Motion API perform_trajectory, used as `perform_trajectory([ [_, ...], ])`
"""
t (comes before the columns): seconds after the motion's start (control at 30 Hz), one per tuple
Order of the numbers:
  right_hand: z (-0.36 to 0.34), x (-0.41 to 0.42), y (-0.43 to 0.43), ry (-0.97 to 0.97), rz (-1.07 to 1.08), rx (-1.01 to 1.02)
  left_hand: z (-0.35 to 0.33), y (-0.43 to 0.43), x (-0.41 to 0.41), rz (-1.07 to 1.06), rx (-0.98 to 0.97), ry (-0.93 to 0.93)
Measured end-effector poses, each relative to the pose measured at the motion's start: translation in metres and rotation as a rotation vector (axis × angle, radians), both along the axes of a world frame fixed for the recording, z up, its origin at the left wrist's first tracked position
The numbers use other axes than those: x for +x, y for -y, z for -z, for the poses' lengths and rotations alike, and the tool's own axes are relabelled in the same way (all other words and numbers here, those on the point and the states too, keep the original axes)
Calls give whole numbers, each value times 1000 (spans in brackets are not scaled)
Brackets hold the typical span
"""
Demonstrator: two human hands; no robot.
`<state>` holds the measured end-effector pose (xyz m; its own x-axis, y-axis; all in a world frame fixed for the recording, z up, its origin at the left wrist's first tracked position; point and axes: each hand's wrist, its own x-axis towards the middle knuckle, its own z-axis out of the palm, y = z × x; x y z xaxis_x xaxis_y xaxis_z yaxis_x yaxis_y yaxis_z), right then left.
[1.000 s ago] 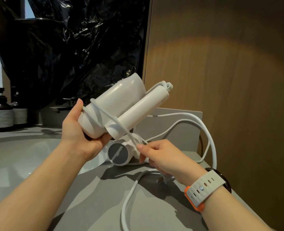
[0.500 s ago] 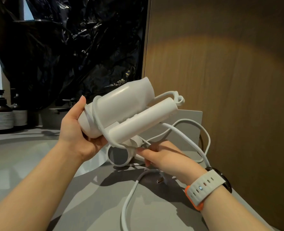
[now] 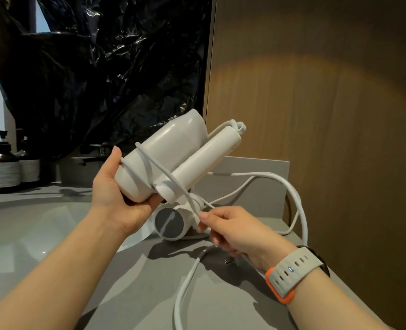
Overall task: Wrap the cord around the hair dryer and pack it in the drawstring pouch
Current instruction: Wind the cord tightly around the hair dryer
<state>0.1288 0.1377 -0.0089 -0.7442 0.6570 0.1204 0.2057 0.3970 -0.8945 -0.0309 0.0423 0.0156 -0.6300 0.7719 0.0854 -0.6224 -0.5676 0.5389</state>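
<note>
Wrapping step: cord (image 3: 264, 173) looped partly round hair dryer (image 3: 173, 144), much slack lying on desk (image 3: 125, 294). Dryer held up over desk, left grip (image 3: 116, 198) clamped round its fat end. Right grip (image 3: 233, 231) pinching cord just under dryer, fingers tight on it. Next, most likely: pull cord snug, make one more loop round dryer. Pouch not in sight.
</note>
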Motion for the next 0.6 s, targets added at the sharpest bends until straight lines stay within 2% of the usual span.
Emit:
perform_trajectory([
  [0.23,2,2,-10,130,178,143,5,-3,3,23,-26,-190],
  [0.33,0,3,-10,122,185,139,6,-3,4,66,-15,-310],
  [0.43,-2,1,-9,138,188,291,6,-1,5,135,18,-424],
  [0.47,-2,0,-9,134,190,286,6,0,5,160,23,-452],
  [0.53,-2,2,-11,83,170,83,7,-1,4,212,34,-483],
  [0.6,-1,7,-18,42,42,-175,7,-1,3,261,45,-477],
])
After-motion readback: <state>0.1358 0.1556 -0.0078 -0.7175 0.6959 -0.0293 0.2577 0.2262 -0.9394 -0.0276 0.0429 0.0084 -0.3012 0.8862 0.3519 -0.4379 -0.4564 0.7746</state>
